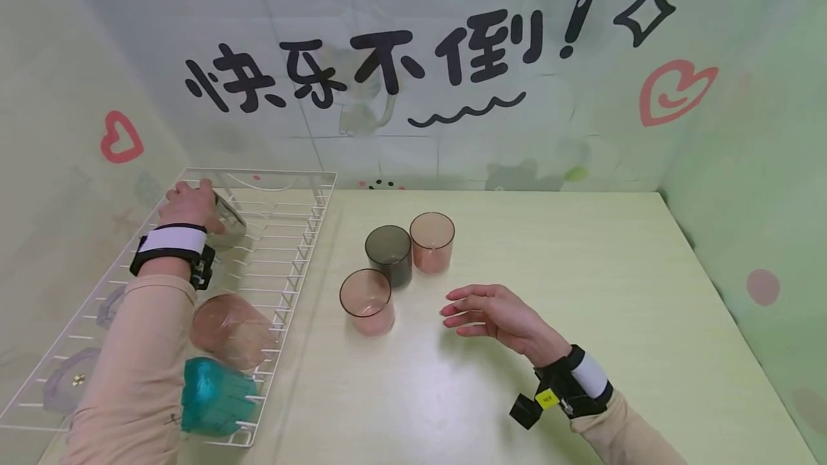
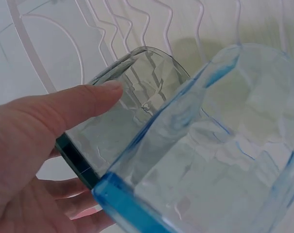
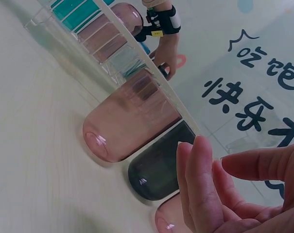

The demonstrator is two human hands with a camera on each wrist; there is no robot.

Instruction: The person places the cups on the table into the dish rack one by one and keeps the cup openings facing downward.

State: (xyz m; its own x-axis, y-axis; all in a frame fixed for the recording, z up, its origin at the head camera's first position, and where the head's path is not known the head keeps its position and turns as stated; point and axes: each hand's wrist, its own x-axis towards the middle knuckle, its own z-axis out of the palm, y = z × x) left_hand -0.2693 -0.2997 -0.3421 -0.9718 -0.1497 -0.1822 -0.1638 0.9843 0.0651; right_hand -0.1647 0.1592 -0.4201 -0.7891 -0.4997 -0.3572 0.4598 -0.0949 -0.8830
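At the far end of the white wire rack (image 1: 304, 264), my left hand (image 1: 189, 205) grips a clear glass (image 2: 112, 126) with a dark green base. The thumb lies along its side and the other fingers are behind the base. Close beside it in the left wrist view is a clear glass with a blue base (image 2: 195, 165), overlapping it. My right hand (image 1: 500, 316) hovers over the table with fingers loosely extended, holding nothing. Left of it stand a pink cup (image 1: 367, 307), a dark grey cup (image 1: 390, 253) and another pink cup (image 1: 433, 244), all upright and close together.
Nearer in the rack, a pink cup (image 1: 232, 332) lies on its side by a teal cup (image 1: 216, 397). Two pale translucent pieces, one a faceted cup (image 1: 67, 382), sit along the rack's left side. Printed wall sheets border the pale table (image 1: 581, 257) at the back and sides.
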